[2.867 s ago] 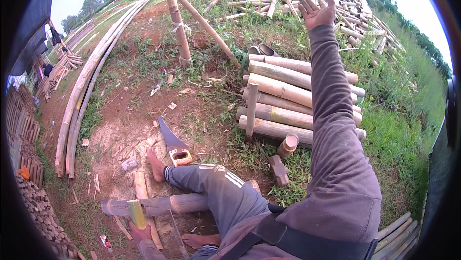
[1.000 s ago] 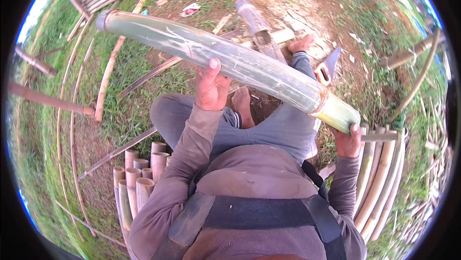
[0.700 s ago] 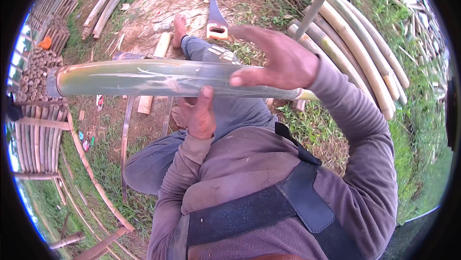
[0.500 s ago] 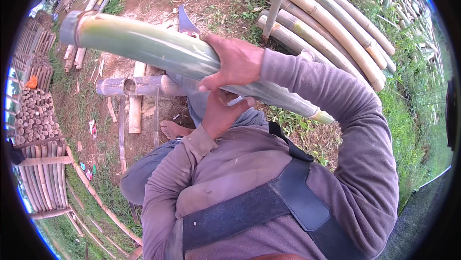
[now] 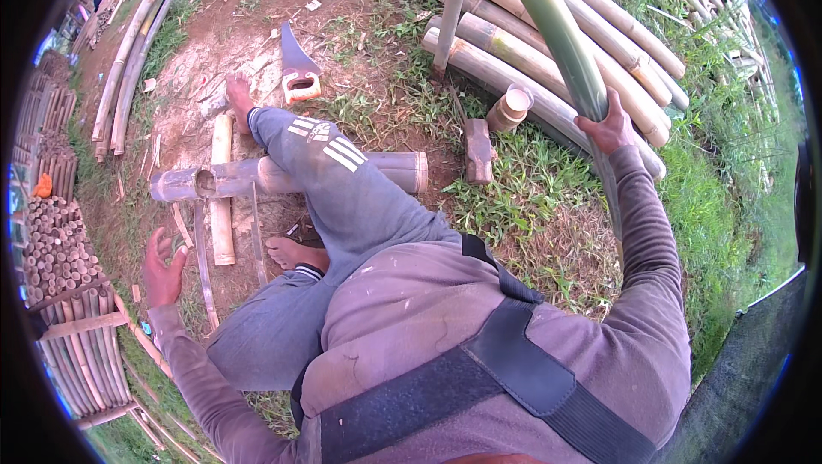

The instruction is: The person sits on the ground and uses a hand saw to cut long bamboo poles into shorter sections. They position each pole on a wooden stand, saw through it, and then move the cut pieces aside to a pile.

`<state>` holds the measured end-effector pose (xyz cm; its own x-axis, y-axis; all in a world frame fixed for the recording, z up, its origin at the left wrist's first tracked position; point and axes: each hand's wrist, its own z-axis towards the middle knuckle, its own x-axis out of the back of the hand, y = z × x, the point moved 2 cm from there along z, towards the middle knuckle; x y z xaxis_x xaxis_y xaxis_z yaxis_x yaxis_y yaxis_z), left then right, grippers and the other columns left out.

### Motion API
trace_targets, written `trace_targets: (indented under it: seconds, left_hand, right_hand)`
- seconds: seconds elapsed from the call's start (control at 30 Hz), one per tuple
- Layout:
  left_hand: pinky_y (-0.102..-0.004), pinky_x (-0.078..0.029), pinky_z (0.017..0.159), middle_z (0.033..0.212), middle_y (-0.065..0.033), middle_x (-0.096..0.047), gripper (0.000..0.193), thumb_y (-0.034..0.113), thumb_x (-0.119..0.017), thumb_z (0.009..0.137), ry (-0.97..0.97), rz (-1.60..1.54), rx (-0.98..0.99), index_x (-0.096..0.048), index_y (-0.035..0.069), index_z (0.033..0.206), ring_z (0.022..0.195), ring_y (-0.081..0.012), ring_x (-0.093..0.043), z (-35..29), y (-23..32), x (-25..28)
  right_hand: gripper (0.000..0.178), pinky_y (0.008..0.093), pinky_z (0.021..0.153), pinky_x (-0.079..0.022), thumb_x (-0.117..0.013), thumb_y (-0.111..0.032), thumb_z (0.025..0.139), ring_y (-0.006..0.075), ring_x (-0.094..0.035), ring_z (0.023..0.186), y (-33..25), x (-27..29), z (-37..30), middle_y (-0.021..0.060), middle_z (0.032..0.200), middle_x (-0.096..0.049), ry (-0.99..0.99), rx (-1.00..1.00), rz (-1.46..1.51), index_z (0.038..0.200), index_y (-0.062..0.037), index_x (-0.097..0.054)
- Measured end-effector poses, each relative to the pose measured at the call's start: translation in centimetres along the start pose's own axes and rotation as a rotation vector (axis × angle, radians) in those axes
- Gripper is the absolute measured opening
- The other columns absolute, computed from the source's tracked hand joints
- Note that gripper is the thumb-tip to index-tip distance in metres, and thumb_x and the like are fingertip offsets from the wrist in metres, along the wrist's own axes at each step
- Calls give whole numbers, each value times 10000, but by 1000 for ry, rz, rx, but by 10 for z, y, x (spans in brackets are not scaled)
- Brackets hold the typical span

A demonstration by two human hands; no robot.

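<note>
My right hand [image 5: 610, 124] is wrapped round a thick green bamboo pole [image 5: 561, 36], which stands out to my right and slants over the stacked poles. The pole's lower end runs down alongside my right forearm. On the left side my left hand [image 5: 163, 269] hangs in the air with its fingers apart and nothing in it. Nearest to it is a grey bamboo section [image 5: 342, 171] with a round hole cut near its left end. My bent leg lies over that section, and a short bamboo stick [image 5: 223, 224] crosses under it.
A handsaw [image 5: 296, 62] lies on the dirt beyond my foot. To the right stand a hammer head [image 5: 479, 154] and a short bamboo stub [image 5: 510, 108]. Stacked bamboo poles [image 5: 531, 62] fill the far right. At the left are long poles [image 5: 137, 44] and a pile of cut bamboo pieces [image 5: 56, 246].
The bamboo pole has swung from across my front to my right side, held by my right hand. My left hand has let go and moved out to the left. The saw and hammer are uncovered.
</note>
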<state>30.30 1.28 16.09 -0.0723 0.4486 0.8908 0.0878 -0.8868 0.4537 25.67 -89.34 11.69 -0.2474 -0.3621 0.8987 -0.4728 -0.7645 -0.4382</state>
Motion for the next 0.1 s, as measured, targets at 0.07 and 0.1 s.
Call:
trace_targets:
  seconds: [0.07,0.1]
  left_hand:
    - [-462,-521,1094,1376,-232,-671,726,211,-817,912,79,-21,101,-510,121,1563,1251,-304,-662,1,-53,18]
    - [-439,-501,1122,1460,-233,-617,747,231,-818,914,1,-68,253,-497,130,1582,1295,-286,-638,-3,-57,28]
  right_hand:
    - [1053,449,1108,-516,-890,-359,747,402,-667,1272,36,3,42,285,1390,-658,100,6,-127,1610,-23,-388]
    - [1030,443,1139,-501,-865,-339,775,391,-657,1298,40,5,57,273,1438,-636,63,-8,-105,1635,-59,-372]
